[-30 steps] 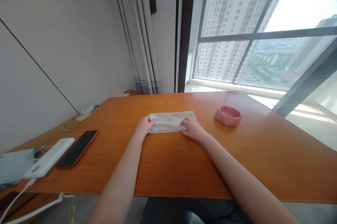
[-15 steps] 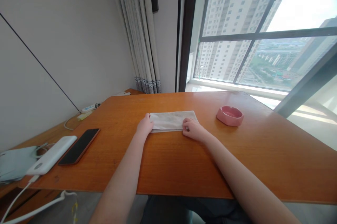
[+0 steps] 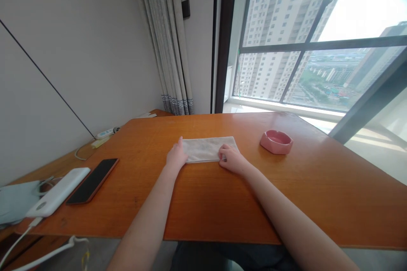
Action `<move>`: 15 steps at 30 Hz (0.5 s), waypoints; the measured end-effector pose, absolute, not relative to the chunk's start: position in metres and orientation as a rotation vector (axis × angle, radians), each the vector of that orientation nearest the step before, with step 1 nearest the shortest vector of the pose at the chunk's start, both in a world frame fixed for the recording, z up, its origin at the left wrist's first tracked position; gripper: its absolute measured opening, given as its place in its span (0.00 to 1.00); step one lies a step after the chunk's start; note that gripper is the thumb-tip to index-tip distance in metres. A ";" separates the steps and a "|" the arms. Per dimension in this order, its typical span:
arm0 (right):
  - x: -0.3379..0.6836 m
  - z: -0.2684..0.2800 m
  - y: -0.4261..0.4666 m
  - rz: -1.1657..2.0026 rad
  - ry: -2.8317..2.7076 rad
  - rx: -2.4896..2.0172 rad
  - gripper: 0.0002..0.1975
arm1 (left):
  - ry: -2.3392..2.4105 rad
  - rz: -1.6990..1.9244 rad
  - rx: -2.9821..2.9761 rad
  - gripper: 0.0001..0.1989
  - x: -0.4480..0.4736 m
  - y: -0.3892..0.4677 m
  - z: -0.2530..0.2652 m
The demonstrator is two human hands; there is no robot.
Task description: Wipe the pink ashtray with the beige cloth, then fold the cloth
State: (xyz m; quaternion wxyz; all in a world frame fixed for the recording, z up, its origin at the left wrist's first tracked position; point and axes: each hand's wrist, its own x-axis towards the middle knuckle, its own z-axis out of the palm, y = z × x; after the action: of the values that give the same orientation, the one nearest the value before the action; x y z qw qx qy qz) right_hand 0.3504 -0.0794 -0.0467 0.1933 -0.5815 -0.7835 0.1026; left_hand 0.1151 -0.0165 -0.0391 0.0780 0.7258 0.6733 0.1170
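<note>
A pale grey-white folded cloth [image 3: 203, 149] lies flat as a long strip on the wooden table [image 3: 216, 203]. At its left end, my left hand [image 3: 177, 156] rests against the short edge, fingers stretched along it and apart from the thumb. My right hand [image 3: 232, 158] is over the right front corner with its fingers curled in and pinching the cloth's near edge. That corner is partly hidden under the fingers.
A pink faceted bowl [image 3: 276, 141] stands to the right of the cloth. Toward the left edge lie a black phone [image 3: 93, 181] and a white power bank [image 3: 59, 192] with a cable. A power strip [image 3: 106, 132] sits by the wall.
The cloth's front edges now line up more closely. The fingers of my left hand have straightened along the left edge, while my right hand stays at the right front corner.
</note>
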 end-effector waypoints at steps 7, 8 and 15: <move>0.336 -0.057 -0.065 -0.063 -1.897 -1.762 0.27 | 1.544 0.675 2.666 0.26 0.160 -0.023 -0.056; 0.334 -0.062 -0.062 -0.061 -1.915 -1.835 0.28 | 1.482 0.585 2.672 0.26 0.164 -0.023 -0.060; 0.330 -0.068 -0.068 0.095 -2.074 -2.109 0.29 | 1.383 0.362 2.566 0.25 0.158 -0.023 -0.066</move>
State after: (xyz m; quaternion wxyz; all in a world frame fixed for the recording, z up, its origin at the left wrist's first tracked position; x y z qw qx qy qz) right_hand 0.3304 -0.0682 -0.0680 0.0909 -0.7097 -0.6979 0.0321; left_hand 0.1585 -0.0227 -0.0657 0.1021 0.8691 0.4683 0.1225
